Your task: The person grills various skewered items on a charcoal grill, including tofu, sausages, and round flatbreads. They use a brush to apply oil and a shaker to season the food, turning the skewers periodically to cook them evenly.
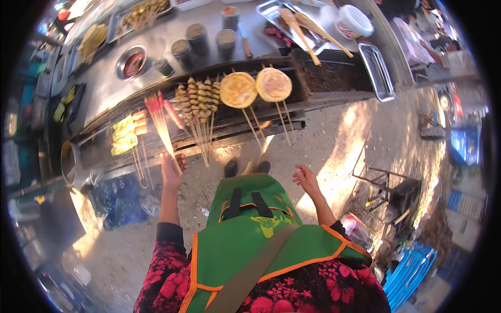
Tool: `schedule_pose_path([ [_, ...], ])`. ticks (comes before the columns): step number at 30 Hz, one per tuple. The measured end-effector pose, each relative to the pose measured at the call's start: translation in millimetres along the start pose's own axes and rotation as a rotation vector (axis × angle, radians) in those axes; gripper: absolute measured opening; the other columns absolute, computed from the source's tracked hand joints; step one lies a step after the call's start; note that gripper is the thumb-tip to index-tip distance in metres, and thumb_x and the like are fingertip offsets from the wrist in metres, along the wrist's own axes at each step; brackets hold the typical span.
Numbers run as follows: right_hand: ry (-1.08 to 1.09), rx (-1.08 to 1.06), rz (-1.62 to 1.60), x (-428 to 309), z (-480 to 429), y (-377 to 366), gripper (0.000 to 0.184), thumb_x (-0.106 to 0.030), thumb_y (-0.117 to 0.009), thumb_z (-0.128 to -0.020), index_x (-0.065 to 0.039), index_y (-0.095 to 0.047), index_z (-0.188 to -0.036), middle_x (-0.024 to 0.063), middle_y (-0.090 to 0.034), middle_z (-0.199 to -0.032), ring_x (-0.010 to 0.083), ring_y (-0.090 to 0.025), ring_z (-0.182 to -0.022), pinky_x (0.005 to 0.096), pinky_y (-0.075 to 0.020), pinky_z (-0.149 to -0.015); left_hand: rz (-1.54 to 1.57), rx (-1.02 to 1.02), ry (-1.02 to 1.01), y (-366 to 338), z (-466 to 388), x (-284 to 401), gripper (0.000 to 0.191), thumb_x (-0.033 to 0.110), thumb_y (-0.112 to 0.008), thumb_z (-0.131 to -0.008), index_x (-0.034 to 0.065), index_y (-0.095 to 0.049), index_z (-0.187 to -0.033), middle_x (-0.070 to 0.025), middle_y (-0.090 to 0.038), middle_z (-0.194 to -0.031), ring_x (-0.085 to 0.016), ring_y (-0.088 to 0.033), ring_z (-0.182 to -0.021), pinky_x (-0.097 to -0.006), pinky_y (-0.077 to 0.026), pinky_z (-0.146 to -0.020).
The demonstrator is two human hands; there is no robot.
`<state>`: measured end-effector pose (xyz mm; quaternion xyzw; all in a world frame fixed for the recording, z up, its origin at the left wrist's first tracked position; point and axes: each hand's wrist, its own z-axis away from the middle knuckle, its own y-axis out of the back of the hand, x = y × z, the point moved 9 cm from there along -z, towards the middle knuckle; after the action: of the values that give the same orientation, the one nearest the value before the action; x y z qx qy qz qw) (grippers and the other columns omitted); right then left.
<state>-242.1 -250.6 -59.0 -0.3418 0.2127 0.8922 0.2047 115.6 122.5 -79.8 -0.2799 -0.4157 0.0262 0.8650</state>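
Observation:
My left hand grips the sticks of a bundle of thin skewers, whose red-tipped ends rest at the long charcoal grill. Left of the bundle lie skewers of yellow-green leafy food and skewers of orange pieces. A single red skewer is beside it on the right, then several browned, spiral-cut skewers. Two round flatbreads, each on a pair of sticks, span the trough further right. My right hand hangs in the air before the apron, holding nothing, fingers loosely bent and apart.
On the steel counter behind the grill stand lidded shakers, a metal bowl with red contents, a knife, a tray with two brushes and a white tub. A metal-framed stand is on the ground at right.

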Motion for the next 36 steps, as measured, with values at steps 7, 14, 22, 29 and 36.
schedule_pose_path([
  [7,-0.204,0.41,0.157,167.8,108.8,111.3,0.032,-0.03,-0.054,-0.088,0.0,-0.064,-0.097,0.0152,-0.066,-0.076,0.0257,-0.066,-0.064,0.0383,-0.0513,-0.066,-0.51,0.27,0.591,82.9,63.4,-165.7,0.062,0.059,-0.032,-0.093,0.0122,-0.047,-0.131,-0.0057,-0.061,-0.097,-0.017,-0.06,-0.081,-0.0318,-0.052,-0.065],
  [14,-0.668,0.841,-0.011,398.2,271.1,255.7,0.029,-0.033,-0.056,-0.083,-0.008,-0.069,-0.088,0.0074,-0.066,-0.064,0.0214,-0.067,-0.06,0.0346,-0.0525,-0.062,-0.999,-0.262,0.777,-113.4,75.9,-340.6,0.06,0.056,-0.034,-0.093,0.0116,-0.047,-0.13,-0.006,-0.061,-0.096,-0.017,-0.06,-0.08,-0.0318,-0.052,-0.064],
  [22,-0.462,1.5,0.029,516.1,471.9,516.1,0.026,-0.028,-0.054,-0.086,-0.005,-0.067,-0.084,0.0069,-0.063,-0.061,0.0201,-0.063,-0.057,0.0351,-0.049,-0.059,-1.202,-0.646,0.684,-341.6,178.5,-507.7,0.057,0.053,-0.036,-0.093,0.011,-0.047,-0.13,-0.0064,-0.061,-0.095,-0.017,-0.06,-0.079,-0.0318,-0.052,-0.064],
  [29,-0.215,1.686,0.006,465.0,589.1,720.4,0.025,-0.025,-0.06,-0.085,-0.006,-0.065,-0.1,0.0152,-0.067,-0.086,0.0308,-0.064,-0.082,0.0384,-0.0488,-0.074,-1.296,-0.752,0.718,-433.2,263.6,-595.2,0.055,0.05,-0.037,-0.093,0.0104,-0.047,-0.129,-0.0067,-0.061,-0.094,-0.017,-0.06,-0.079,-0.0318,-0.052,-0.063],
  [36,-0.396,1.381,0.833,433.1,561.5,912.7,0.027,-0.033,-0.065,-0.081,-0.01,-0.065,-0.096,0.0106,-0.063,-0.092,0.028,-0.061,-0.09,0.041,-0.0473,-0.078,-1.405,-0.599,0.76,-445.0,283.0,-662.6,0.053,0.048,-0.039,-0.093,0.0098,-0.048,-0.128,-0.007,-0.061,-0.094,-0.017,-0.06,-0.078,-0.0318,-0.052,-0.062],
])
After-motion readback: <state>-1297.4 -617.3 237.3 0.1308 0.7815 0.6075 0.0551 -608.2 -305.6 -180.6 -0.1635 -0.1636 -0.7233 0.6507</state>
